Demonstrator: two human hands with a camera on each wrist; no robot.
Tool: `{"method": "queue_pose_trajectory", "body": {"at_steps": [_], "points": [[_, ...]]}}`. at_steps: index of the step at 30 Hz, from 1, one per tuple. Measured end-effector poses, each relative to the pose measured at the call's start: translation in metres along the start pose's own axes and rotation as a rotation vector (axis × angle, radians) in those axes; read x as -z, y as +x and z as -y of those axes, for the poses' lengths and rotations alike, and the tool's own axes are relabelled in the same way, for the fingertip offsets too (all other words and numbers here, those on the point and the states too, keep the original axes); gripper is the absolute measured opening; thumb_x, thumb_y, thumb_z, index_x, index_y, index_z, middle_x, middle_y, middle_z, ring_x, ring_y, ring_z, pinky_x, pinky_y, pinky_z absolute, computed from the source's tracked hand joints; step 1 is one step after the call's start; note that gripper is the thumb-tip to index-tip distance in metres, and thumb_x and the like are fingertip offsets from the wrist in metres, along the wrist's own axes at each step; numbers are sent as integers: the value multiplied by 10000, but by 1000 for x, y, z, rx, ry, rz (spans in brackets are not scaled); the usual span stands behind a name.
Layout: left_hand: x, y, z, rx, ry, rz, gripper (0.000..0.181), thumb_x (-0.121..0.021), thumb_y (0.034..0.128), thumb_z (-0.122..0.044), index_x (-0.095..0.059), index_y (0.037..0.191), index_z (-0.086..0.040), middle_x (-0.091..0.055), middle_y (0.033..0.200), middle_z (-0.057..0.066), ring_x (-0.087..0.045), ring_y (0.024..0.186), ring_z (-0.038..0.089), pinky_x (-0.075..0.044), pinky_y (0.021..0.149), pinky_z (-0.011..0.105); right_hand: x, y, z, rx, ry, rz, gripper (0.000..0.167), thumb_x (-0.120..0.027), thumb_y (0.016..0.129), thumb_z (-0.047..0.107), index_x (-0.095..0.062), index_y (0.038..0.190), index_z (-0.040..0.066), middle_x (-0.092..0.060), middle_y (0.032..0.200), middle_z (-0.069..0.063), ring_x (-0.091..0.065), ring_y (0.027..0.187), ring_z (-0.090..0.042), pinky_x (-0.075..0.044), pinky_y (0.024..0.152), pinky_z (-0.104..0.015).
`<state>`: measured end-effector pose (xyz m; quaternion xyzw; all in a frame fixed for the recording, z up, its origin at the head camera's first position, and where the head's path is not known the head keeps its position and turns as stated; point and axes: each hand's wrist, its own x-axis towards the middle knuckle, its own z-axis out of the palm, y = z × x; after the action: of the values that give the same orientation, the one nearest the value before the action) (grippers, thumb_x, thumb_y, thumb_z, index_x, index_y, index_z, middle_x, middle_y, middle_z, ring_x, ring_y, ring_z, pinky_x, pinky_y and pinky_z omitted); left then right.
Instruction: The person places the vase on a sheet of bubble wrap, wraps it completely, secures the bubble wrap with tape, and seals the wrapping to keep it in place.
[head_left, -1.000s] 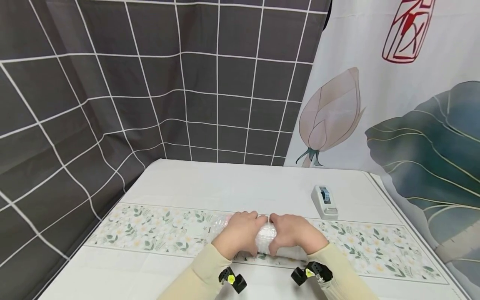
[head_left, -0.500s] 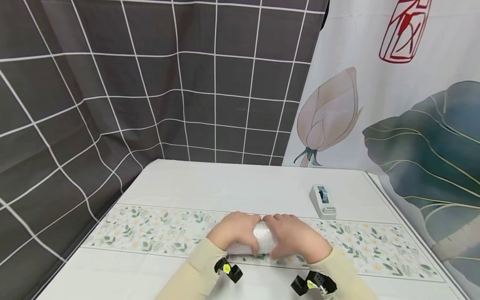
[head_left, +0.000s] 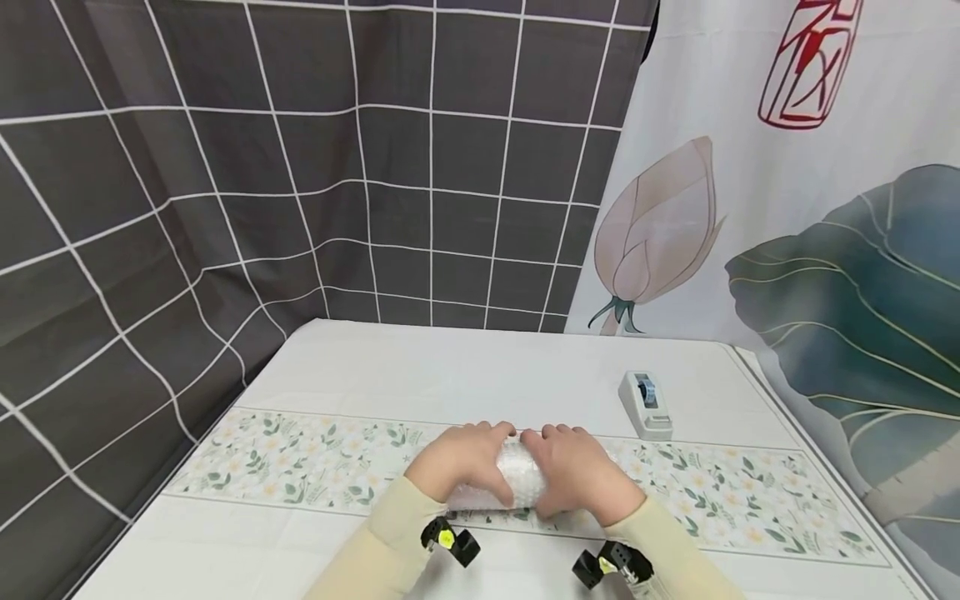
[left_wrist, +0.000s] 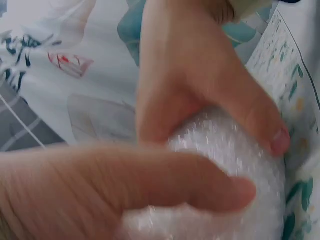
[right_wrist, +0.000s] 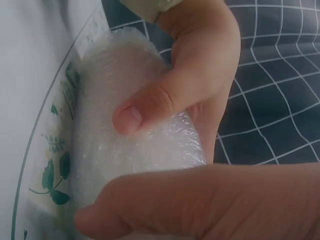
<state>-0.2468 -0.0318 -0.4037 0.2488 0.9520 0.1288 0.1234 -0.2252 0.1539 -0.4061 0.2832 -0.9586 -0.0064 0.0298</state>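
Our left hand (head_left: 467,462) and right hand (head_left: 581,473) grip a bubble-wrap roll (head_left: 520,475) on the tabletop (head_left: 435,371), well inside its far and side edges; a white dispenser (head_left: 645,407) sits apart.

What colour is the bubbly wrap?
The bubble wrap is whitish with shiny glints, best seen in the right wrist view.

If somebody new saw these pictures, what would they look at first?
Probably the bare left hand and right hand, holding a whitish, roll-shaped bubble-wrap bundle on the white table. Next, perhaps, the big pale-pink printed flower bud on the white cloth curtain behind, to the right. A small white box with a blue insert sits beyond the right hand.
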Motion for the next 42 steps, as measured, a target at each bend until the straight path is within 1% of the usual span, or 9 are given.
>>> {"method": "queue_pose_trajectory", "body": {"at_steps": [6, 11, 17, 22, 27, 30, 33, 37, 42], "points": [[0, -9, -11, 17, 191, -65, 1013, -922, 577, -507, -492, 1449, -224, -604, 1218, 40, -569, 1109, 243, -463, 983, 447, -2, 4, -9, -78, 165, 96, 726, -847, 461, 360, -624, 1104, 104, -623, 799, 24, -582, 699, -188, -526, 639, -423], [-5, -8, -15, -6, 342, -118, 1108, -981, 480, -512, -490, 1442, -265, -570, 1239, 22, -536, 1143, 220, -453, 987, 445, -4, 5, -20, -123, 333, 206, 783, -808, 495, 377, -634, 1198, 78, -665, 884, 46, -592, 761, -167, -529, 709, -437], [-9, -2, -13, -56, 339, -163, 910, -974, 520, -384, -575, 1329, -268, -591, 1128, -12, -555, 1031, 193, -477, 925, 423, -3, 5, -31, -149, 468, 268, 785, -771, 499, 378, -638, 1214, 85, -676, 996, 26, -593, 843, -182, -518, 788, -453], [-9, 2, -9, -82, 326, -183, 805, -952, 537, -383, -616, 1257, -252, -610, 1055, -49, -577, 956, 160, -500, 850, 378, 1, 3, -36, -108, 496, 268, 780, -796, 543, 399, -607, 1238, 97, -663, 1020, 24, -592, 873, -184, -511, 799, -451], [-7, 3, -6, -100, 273, -196, 747, -946, 531, -361, -644, 1204, -237, -643, 981, -62, -603, 840, 131, -521, 764, 326, 6, -1, -39, -54, 547, 273, 866, -829, 626, 360, -533, 1371, 33, -632, 1200, -46, -587, 1028, -221, -493, 902, -480], [-6, 3, -5, -106, 245, -188, 740, -946, 524, -360, -649, 1190, -231, -656, 950, -58, -609, 801, 127, -523, 737, 320, 10, -3, -38, -24, 527, 265, 856, -833, 668, 348, -521, 1392, 14, -626, 1256, -88, -588, 1080, -248, -487, 931, -489], [-4, 3, -2, -106, 188, -166, 722, -935, 519, -356, -656, 1170, -216, -660, 914, -64, -599, 770, 118, -516, 715, 310, 13, -6, -34, 8, 477, 224, 845, -860, 664, 336, -538, 1371, 4, -650, 1213, -100, -606, 1049, -260, -502, 906, -487], [-2, 4, 3, -80, 90, -117, 707, -901, 530, -387, -659, 1168, -202, -661, 889, -85, -577, 749, 97, -501, 707, 289, 14, -7, -23, 1, 338, 158, 884, -908, 603, 358, -558, 1345, 27, -660, 1134, -98, -628, 984, -285, -525, 853, -489], [0, 5, 8, -42, 38, -49, 683, -862, 548, -469, -654, 1136, -191, -647, 858, -92, -577, 742, 110, -496, 702, 284, 9, -6, -11, -59, 140, 99, 924, -952, 532, 424, -582, 1311, 95, -643, 1085, -76, -627, 964, -303, -520, 852, -498]]}}
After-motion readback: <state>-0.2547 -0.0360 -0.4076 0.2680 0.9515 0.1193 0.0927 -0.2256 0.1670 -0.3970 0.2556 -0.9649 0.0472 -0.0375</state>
